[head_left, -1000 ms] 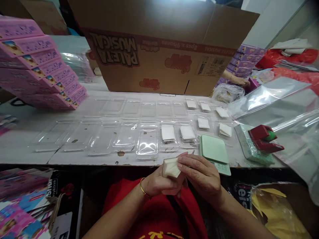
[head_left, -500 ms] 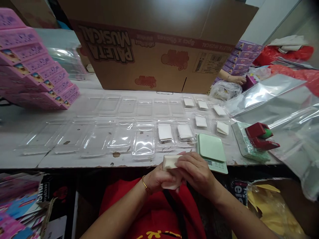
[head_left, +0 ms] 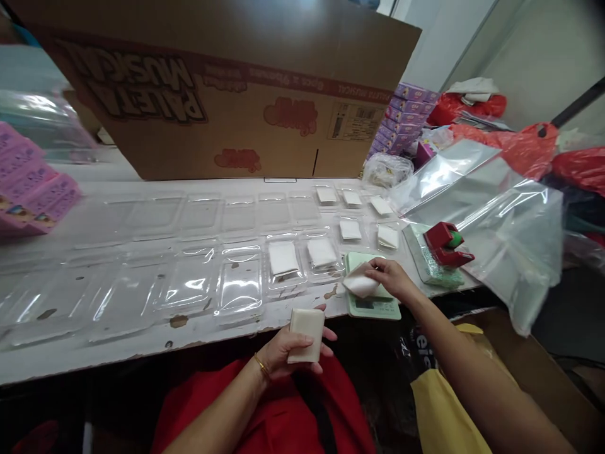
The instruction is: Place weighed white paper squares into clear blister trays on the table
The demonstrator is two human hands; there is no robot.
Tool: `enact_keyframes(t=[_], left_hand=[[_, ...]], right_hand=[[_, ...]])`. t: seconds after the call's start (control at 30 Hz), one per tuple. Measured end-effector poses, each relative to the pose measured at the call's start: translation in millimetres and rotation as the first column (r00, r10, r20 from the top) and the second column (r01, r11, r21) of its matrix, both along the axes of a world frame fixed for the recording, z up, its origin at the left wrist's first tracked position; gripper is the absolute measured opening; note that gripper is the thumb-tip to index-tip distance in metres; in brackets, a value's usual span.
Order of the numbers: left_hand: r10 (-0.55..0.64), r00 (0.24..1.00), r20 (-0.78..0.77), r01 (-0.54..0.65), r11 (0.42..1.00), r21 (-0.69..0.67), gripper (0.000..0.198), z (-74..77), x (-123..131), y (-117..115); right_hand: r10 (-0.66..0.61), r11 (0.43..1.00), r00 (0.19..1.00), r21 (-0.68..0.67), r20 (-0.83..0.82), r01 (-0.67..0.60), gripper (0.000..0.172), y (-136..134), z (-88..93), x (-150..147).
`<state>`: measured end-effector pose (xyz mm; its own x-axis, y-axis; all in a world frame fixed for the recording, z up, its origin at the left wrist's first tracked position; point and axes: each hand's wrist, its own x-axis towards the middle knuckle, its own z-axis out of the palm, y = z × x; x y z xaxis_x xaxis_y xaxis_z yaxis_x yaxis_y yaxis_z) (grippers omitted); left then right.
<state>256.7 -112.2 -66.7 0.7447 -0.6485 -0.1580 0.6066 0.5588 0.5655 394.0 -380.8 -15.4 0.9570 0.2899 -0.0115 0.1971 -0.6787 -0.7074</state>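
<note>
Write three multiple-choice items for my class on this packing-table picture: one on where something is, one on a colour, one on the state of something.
1. Where is the right hand?
A. over the green scale at the table edge
B. inside the cardboard box
C. on the pink boxes

2. What colour is the tape dispenser?
A. blue
B. red
C. white

3. What state is the clear tray just left of the two filled front ones in?
A. filled with a white pad
B. crushed flat
C. empty

Answers:
1. A: the right hand lays a single white pad on the green scale.
2. B: its body is red, with a small green part.
3. C: only shine and the table show through it, while the next tray holds a pad.

The left hand grips a stack of white pads near the lap.
</note>
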Motion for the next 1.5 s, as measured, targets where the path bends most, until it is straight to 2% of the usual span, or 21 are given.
enact_keyframes(t=[0.1,0.17,0.27,0.43,0.57,0.73,1.0,1.27,1.5], left_hand=[[0.007,1.000,-0.003,-0.007,1.000,0.021,0.069,-1.2,-2,1],[0.010,1.000,-0.001,-0.010,0.999,0.031,0.070,-0.3,-2,1],[0.012,1.000,0.003,-0.013,0.999,0.045,0.070,2.1,-2,1],[0.009,1.000,0.002,-0.009,0.998,0.059,0.073,6.6,-3,-1],[0.008,1.000,0.002,-0.008,0.999,0.050,0.074,9.4,-3,-3],[0.024,1.000,-0.015,-0.023,0.998,0.062,0.072,13.2,-4,-4],[0.025,0.999,-0.025,-0.023,0.999,0.045,0.069,19.0,-5,-3],[0.041,0.998,-0.042,-0.039,0.998,0.050,0.067,17.4,-7,-3],[0.055,0.997,-0.049,-0.053,0.998,0.046,0.067,14.9,-8,-3]], right_hand=[[-0.080,0.980,0.996,-0.178,0.049,0.088,0.019,-18,-15.4,21],[-0.110,0.966,0.990,-0.225,0.092,0.129,0.018,-21,-21.1,26],[-0.150,0.948,0.973,-0.253,0.173,0.192,0.017,-20,-25.0,25],[-0.150,0.925,0.914,-0.273,0.376,0.264,0.030,-26,-25.4,16],[-0.134,0.926,0.874,-0.256,0.468,0.279,0.026,-33,-18.6,9],[-0.115,0.934,0.854,-0.237,0.508,0.267,0.021,-30,-12.8,-2],[-0.005,0.933,0.862,-0.308,0.507,0.187,0.019,-12,-12.7,-17],[0.028,0.923,0.861,-0.344,0.507,0.173,0.021,-6,-16.8,-15],[0.064,0.885,0.891,-0.438,0.449,0.157,0.019,3,-19.3,-20]])
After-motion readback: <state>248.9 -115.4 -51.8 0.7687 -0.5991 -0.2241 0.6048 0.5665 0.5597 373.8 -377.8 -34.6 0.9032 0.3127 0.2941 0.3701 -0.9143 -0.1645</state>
